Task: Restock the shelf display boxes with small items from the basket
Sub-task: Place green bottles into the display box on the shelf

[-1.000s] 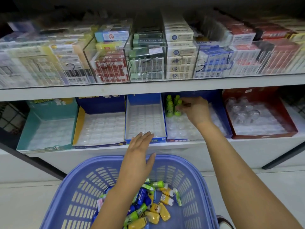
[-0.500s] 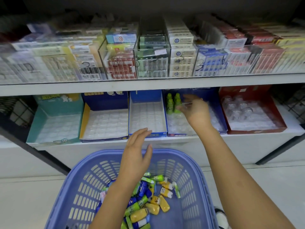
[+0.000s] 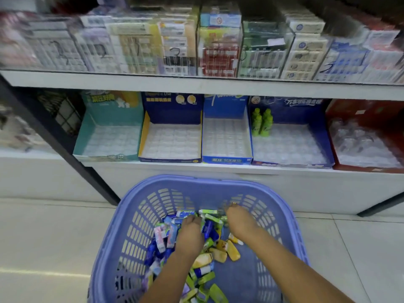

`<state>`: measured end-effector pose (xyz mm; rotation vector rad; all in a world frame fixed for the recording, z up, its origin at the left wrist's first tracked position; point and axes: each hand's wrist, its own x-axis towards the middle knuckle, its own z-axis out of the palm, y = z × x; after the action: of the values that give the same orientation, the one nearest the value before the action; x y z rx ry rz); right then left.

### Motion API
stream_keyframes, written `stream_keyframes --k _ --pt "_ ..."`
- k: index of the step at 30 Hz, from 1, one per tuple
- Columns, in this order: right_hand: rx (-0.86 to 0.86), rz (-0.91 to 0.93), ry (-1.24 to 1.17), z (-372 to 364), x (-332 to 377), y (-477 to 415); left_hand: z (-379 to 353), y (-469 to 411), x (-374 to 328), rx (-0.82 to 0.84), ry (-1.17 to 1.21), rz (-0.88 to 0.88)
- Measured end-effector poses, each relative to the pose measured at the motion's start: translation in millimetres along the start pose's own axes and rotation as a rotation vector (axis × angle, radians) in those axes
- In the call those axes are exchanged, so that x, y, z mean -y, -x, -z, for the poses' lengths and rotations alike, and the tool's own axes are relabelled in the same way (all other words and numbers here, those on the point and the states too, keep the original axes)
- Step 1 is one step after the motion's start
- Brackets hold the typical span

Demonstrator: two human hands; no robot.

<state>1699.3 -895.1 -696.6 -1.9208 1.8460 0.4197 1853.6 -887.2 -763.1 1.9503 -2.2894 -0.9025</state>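
Left hand (image 3: 189,236) and right hand (image 3: 240,224) rummage packets (image 3: 221,252) in the basket (image 3: 135,224), grasp unclear; next probably means lifting some into a display box (image 3: 290,147).

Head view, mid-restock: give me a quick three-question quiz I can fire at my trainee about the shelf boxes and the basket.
1. True or false: the green bottles stand in the red box.
2. Where are the left hand and the right hand? A) down in the purple basket B) on the upper shelf C) in the teal box
3. Fill in: ___ display boxes show on the lower shelf.
Key: 1 false, they stand in the dark blue box; 2 A; 3 five.
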Motion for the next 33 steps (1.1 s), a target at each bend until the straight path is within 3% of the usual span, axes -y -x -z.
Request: stream_keyframes --k 6,9,17,21,27,30,33 --pt "-0.002 -0.048 -0.027 -63.7 0.0 -31.2 -6.5 -10.8 16.8 -0.077 0.081 0.173" --pt "-0.042 -0.086 0.034 -76.1 9.4 -39.0 -16.1 -10.9 16.9 -0.112 0.01 0.179" --pt "-0.056 -0.161 0.091 -87.1 10.3 -52.7 -14.7 -20.4 32.7 -0.106 0.104 0.131" --pt "0.091 -0.22 -0.025 -80.2 -1.8 -49.9 -9.9 -24.4 35.9 -0.007 0.066 0.088" --pt "0.339 -0.1 -0.054 -19.5 -15.2 -34.1 -14.3 -20.7 32.6 0.031 0.103 0.091" --pt "0.392 -0.014 -0.271 16.4 -30.0 -20.1 -9.3 -19.6 29.7 0.054 0.219 0.123" --pt "0.335 0.088 -0.619 55.8 -42.8 1.7 15.1 -22.5 31.2 0.115 0.417 0.233"
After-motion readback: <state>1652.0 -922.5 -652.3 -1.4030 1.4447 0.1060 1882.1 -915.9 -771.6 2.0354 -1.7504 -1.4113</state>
